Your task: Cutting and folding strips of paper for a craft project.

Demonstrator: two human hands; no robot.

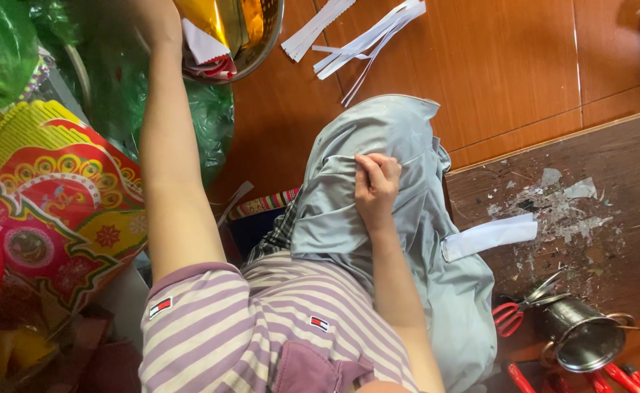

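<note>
**Grey cloth pinched over the knee, left hand out of sight**

The grey cloth [400, 218] lies draped over the person's raised knee; the right hand [376, 182] pinches a fold near its top. It looks soft, light and limp, best taken by a gathered fold. The left arm [167, 167] reaches to the metal bowl [265, 44]; fingers hidden, state unknown. Wooden floor [509, 65] beneath; paper strips [364, 33], scuffed board [589, 211], red scissors [516, 309], metal cup [582, 335] nearby.

Grey-blue cloth [400, 218], purple-and-white striped shirt [276, 320], red-handled scissors [513, 313], white paper strips [364, 33], green plastic bag [0, 44].
</note>
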